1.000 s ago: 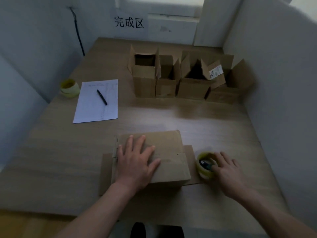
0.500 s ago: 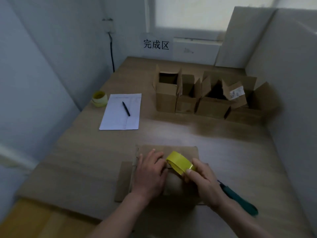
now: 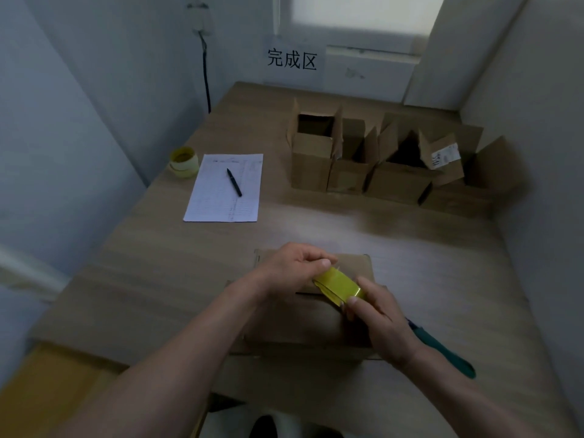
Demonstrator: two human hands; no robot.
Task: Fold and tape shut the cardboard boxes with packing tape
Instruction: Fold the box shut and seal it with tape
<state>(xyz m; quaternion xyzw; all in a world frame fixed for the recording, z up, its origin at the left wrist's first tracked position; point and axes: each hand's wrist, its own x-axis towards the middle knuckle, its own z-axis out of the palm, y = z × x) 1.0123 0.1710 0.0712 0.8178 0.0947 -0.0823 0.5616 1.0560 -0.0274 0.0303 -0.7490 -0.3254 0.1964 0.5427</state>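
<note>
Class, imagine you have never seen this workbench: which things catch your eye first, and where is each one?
The bright yellow tape roll stands out first, held between the left hand and right hand above the flat cardboard box at the near edge. Next comes the row of open boxes at the far right, then the white sheet with a pen at the left.

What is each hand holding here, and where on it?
Right hand grips the yellow tape roll by its rim; left hand pinches the roll's loose end.
</note>
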